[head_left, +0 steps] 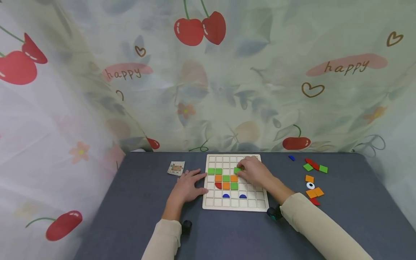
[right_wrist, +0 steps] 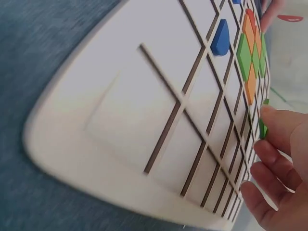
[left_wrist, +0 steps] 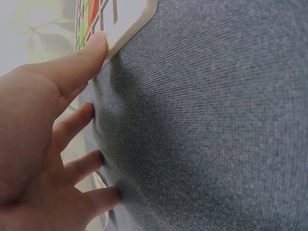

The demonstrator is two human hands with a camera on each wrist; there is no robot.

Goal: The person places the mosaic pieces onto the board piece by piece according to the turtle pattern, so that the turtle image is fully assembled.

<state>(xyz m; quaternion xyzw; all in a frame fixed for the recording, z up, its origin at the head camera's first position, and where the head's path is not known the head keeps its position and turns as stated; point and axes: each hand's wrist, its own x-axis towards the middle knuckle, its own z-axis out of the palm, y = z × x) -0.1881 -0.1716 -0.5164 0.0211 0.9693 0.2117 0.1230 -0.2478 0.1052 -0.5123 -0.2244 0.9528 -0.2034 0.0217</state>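
Observation:
A pale gridded board (head_left: pixel 253 204) lies on the table, bearing green, orange, red and blue pieces. Between thumb and finger, my right hand (head_left: pixel 256 172) pinches a green square tile (head_left: pixel 237 169) at the board's upper middle; in the right wrist view the tile (right_wrist: pixel 263 126) is partly covered by the fingertips. My left hand (head_left: pixel 186 186) is spread at the board's left edge, its thumb (left_wrist: pixel 94 50) touching the rim. On the grid lie an orange tile (head_left: pixel 234 178) just below the held one, a red rounded piece (head_left: pixel 218 185) and two blue half-rounds, one a blue piece (head_left: pixel 242 196).
A small patterned card (head_left: pixel 176 168) lies left of the board. To the right are scattered loose pieces: a blue piece (head_left: pixel 291 158), a green tile (head_left: pixel 323 169), an orange tile (head_left: pixel 310 178), a white disc (head_left: pixel 310 185) and red pieces. A printed curtain (head_left: pixel 221 90) hangs behind the table.

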